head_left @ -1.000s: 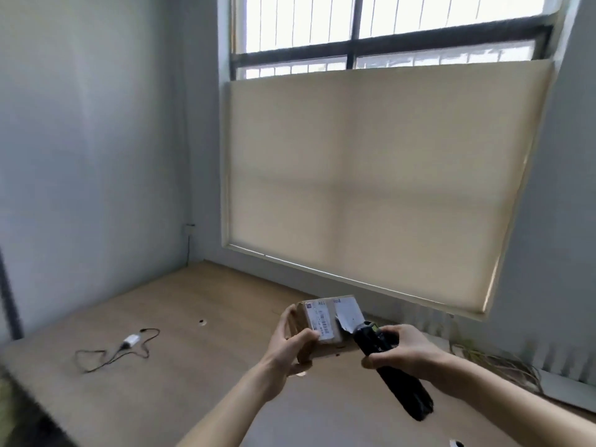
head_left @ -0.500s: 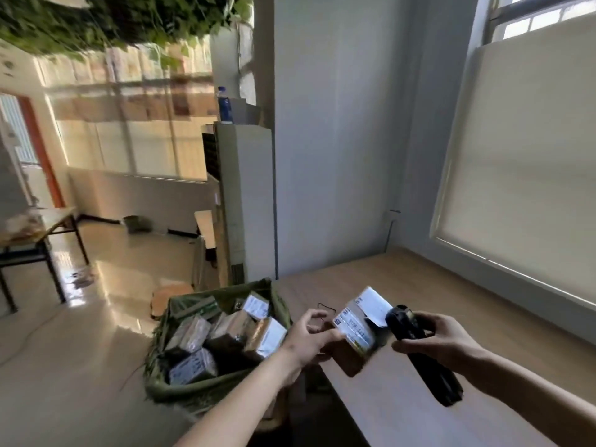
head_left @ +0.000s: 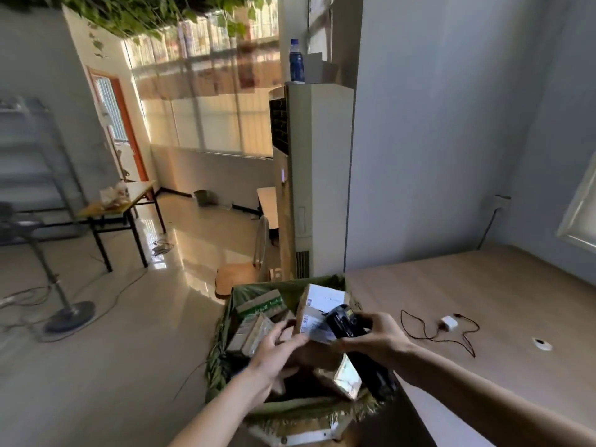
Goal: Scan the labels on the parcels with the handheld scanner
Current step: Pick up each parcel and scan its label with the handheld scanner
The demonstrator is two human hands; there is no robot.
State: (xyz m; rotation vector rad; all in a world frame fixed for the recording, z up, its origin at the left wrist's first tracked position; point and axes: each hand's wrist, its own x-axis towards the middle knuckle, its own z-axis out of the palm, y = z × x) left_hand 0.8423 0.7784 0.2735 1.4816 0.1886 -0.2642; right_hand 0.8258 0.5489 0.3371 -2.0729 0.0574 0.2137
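Parcel [head_left: 317, 321] now over green bin [head_left: 258, 288]

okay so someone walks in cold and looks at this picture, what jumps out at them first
Low in the middle, two hands meet over a green bag full of parcels: the left hand holds a labelled parcel, and the right hand grips a black handheld scanner against it. A white charger lies on the wooden table to the right.

Label [head_left: 312, 324] print too blurred to read; scanner [head_left: 346, 324] grip hidden under right hand [head_left: 377, 341]; basket [head_left: 290, 411] lower rim cropped at frame bottom.
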